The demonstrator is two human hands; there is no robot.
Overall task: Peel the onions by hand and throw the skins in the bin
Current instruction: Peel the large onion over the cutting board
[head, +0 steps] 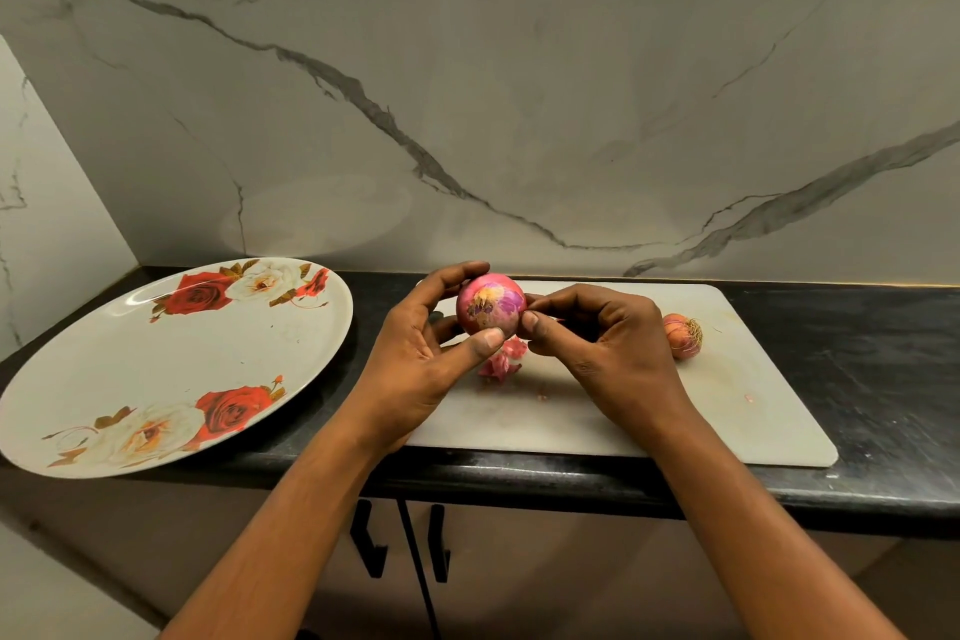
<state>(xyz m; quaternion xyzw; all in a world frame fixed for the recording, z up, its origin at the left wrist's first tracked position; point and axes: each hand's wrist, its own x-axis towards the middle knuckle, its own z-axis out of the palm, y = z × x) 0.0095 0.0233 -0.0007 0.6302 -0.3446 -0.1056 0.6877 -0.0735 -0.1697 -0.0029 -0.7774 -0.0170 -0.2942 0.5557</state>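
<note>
My left hand (426,353) grips a red onion (491,304) above the white cutting board (727,411), fingers curled over its top and thumb under it, while my right hand (608,348) pinches at its right side with thumb and forefinger. Torn pink skins (501,359) lie on the board just below. A smaller onion (682,335) rests on the board beyond my right hand, and a rose-patterned plate (156,369) sits on the dark tabletop (857,379) to the left
</note>
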